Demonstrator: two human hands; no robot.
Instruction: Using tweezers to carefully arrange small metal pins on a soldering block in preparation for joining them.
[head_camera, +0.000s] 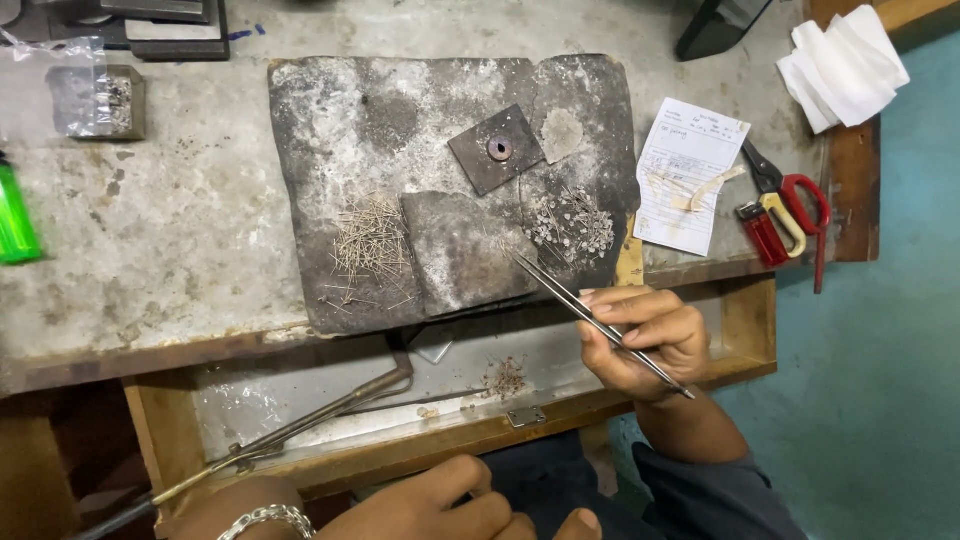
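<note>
My right hand (645, 340) grips long metal tweezers (570, 295) whose tips reach the near edge of a pile of small round-headed metal bits (572, 225) on a dark, scorched slab (350, 130). A pile of thin metal wires (370, 238) lies on the slab's left part. A small square dark tile with a tiny ring at its centre (497, 148) rests near the slab's middle. My left hand (450, 505), with a chain bracelet on the wrist, rests low by the drawer's front edge, fingers loosely curled and holding nothing.
An open wooden drawer (745, 320) holds a long metal blowpipe torch (300, 425) and some debris. On the bench: a paper slip (690, 170), red-handled scissors (800, 205), a red lighter (762, 232), white cloth (845, 65), a green lighter (15, 215), a plastic bag (70, 85).
</note>
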